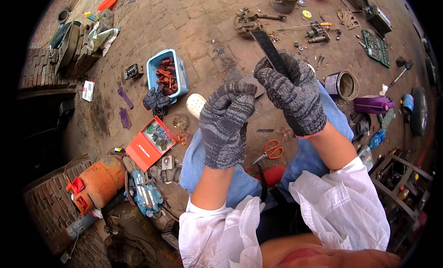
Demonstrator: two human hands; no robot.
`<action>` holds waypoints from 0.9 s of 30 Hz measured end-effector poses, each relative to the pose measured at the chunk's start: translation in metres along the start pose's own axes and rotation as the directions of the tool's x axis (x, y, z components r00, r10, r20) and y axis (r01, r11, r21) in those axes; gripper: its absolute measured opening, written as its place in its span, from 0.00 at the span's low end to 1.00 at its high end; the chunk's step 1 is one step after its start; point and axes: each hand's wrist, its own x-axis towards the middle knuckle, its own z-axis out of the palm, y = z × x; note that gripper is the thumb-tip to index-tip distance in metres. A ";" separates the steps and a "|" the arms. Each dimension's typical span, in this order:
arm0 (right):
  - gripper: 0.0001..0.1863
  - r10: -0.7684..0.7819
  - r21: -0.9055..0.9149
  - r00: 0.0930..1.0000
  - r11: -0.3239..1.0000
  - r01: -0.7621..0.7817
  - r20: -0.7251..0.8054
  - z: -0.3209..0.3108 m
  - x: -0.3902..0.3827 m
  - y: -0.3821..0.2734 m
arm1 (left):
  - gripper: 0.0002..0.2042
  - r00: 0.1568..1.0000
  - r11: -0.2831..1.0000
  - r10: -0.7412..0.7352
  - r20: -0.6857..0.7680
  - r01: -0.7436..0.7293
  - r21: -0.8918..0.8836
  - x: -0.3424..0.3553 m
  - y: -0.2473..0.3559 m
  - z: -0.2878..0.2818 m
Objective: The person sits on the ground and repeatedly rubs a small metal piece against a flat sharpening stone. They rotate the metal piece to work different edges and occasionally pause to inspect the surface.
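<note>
Both hands wear grey knitted gloves and are raised over my jean-clad legs. My right hand [290,95] grips a dark, flat, ridged strip [265,46], tilted with its upper end pointing away from me. My left hand [226,122], a little lower and to the left, is closed with fingertips pressed together near a thin grey flat piece [259,91]; what it holds is partly hidden. Below them, orange-handled scissors [274,150] and a small dark strip [265,130] lie on the ground.
Around me are a blue tub of copper-coloured coils [182,74], a red box [143,152], an orange gas cylinder [99,185], an open can [348,85], a purple jug [371,105], a green socket set [376,48], metal parts [318,37] and a metal frame [397,180].
</note>
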 end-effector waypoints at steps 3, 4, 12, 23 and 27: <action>0.08 0.026 0.034 1.000 0.999 -0.027 0.017 0.001 0.000 0.003 | 0.12 0.975 0.891 0.202 0.089 -0.220 0.398 -0.001 0.000 -0.001; 0.08 0.022 0.048 0.999 0.999 -0.023 0.028 0.002 0.000 0.005 | 0.13 0.961 0.842 0.248 0.121 -0.276 0.463 -0.001 0.000 -0.001; 0.08 0.027 0.128 0.997 0.991 -0.036 0.068 0.002 -0.006 -0.004 | 0.16 0.796 0.504 0.546 0.260 -0.560 0.657 0.009 -0.009 -0.010; 0.10 -0.226 -0.258 0.966 0.932 0.253 0.128 0.005 -0.012 0.000 | 0.15 0.970 0.937 0.230 0.081 -0.243 0.250 0.003 -0.013 -0.013; 0.09 -0.191 -0.208 0.975 0.955 0.211 0.114 0.005 -0.012 -0.001 | 0.10 0.998 0.974 -0.043 0.041 0.051 -0.220 0.003 -0.002 -0.007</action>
